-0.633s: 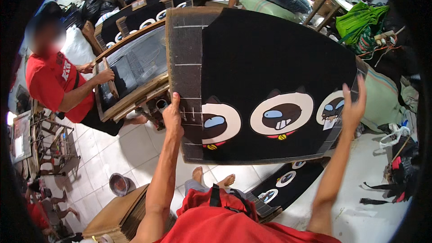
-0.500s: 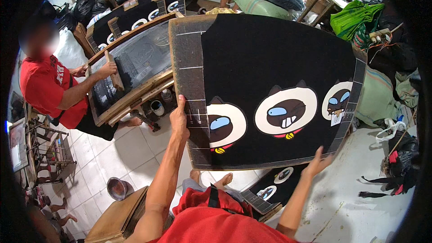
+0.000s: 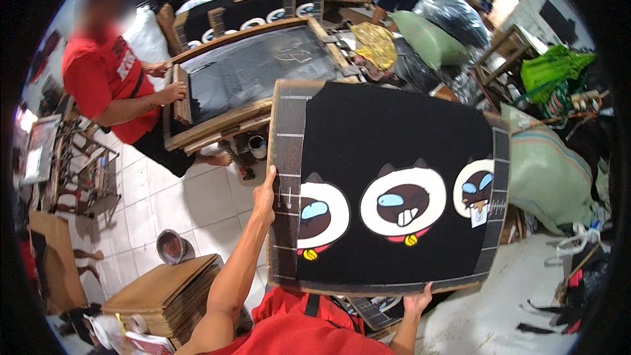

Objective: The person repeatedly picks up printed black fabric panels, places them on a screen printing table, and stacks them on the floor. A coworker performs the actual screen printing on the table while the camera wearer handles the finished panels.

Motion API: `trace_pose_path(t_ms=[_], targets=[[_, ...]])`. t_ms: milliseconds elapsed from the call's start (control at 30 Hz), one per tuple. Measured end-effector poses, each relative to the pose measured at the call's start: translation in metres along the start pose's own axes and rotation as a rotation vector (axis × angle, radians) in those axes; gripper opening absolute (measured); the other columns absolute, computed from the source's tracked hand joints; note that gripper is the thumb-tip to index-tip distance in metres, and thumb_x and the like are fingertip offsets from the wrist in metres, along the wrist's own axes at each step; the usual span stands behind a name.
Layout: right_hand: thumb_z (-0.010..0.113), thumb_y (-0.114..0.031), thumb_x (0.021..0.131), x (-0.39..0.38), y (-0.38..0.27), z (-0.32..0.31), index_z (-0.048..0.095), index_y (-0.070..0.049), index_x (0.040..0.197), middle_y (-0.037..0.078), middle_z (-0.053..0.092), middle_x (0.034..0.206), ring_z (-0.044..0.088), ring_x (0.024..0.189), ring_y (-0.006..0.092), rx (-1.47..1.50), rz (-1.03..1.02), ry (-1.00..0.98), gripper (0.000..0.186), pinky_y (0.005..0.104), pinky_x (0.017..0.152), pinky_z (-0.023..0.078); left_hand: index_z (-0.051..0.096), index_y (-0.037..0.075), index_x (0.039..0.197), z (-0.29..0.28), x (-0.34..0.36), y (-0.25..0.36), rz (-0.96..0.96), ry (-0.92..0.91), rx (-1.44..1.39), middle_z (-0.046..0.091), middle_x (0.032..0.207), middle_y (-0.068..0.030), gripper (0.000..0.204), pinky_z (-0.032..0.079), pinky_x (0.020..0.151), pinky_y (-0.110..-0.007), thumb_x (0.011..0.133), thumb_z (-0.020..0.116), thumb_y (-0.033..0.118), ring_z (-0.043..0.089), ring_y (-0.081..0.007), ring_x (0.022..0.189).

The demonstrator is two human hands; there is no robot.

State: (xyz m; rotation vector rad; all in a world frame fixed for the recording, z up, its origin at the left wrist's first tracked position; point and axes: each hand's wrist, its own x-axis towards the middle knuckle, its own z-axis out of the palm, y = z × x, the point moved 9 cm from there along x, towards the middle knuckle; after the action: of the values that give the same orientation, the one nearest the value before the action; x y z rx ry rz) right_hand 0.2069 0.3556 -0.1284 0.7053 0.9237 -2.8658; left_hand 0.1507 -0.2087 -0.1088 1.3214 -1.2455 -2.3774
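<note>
Your left hand (image 3: 264, 200) grasps the left edge of a flat board (image 3: 286, 158), thumb laid on its front, the other fingers hidden behind it. Your right hand (image 3: 415, 300) supports the same board at its lower edge, toward the right, with the thumb against the rim; how firmly it grips, you cannot tell from this view. The board fills the middle of the frame, its face turned up toward you. Black fabric (image 3: 394, 125) covers most of it, bearing three cartoon faces with white outlines in a row, the left one cut off by the fabric's edge.

At upper left, a co-worker in a red shirt (image 3: 98, 82) has both hands at a wooden bar (image 3: 183, 95) on a wood-framed screen (image 3: 263, 69). Behind that screen is another black printed panel (image 3: 246, 10). At lower left of the frame you have a stack of brown boards (image 3: 161, 289), with a bucket (image 3: 172, 248) just beyond it on the tiled floor (image 3: 210, 200). A pale green sack (image 3: 552, 164) sits at the right.
</note>
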Motion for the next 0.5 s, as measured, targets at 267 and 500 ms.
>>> trace_pose_path(t_ms=[267, 500], targets=[[0.068, -0.002, 0.071, -0.007, 0.086, -0.053, 0.056, -0.01, 0.116, 0.006, 0.06, 0.113, 0.055, 0.107, 0.0277, -0.183, 0.413, -0.056, 0.048, 0.0482, 0.098, 0.039, 0.057, -0.007, 0.114, -0.173, 0.001, -0.027, 0.073, 0.319, 0.025, 0.061, 0.103, -0.013, 0.07, 0.043, 0.074, -0.036, 0.08, 0.06, 0.054, 0.056, -0.0209, 0.086], [0.065, 0.005, 0.071, -0.017, 0.137, -0.05, 0.061, -0.01, 0.106, 0.005, 0.062, 0.106, 0.056, 0.104, 0.0271, -0.2, 0.645, -0.075, 0.038, 0.0481, 0.098, 0.039, 0.049, -0.004, 0.124, -0.266, -0.036, -0.039, 0.056, 0.394, -0.077, 0.058, 0.116, -0.0157, 0.065, 0.043, 0.089, -0.04, 0.088, 0.052, 0.049, 0.059, -0.0273, 0.1]])
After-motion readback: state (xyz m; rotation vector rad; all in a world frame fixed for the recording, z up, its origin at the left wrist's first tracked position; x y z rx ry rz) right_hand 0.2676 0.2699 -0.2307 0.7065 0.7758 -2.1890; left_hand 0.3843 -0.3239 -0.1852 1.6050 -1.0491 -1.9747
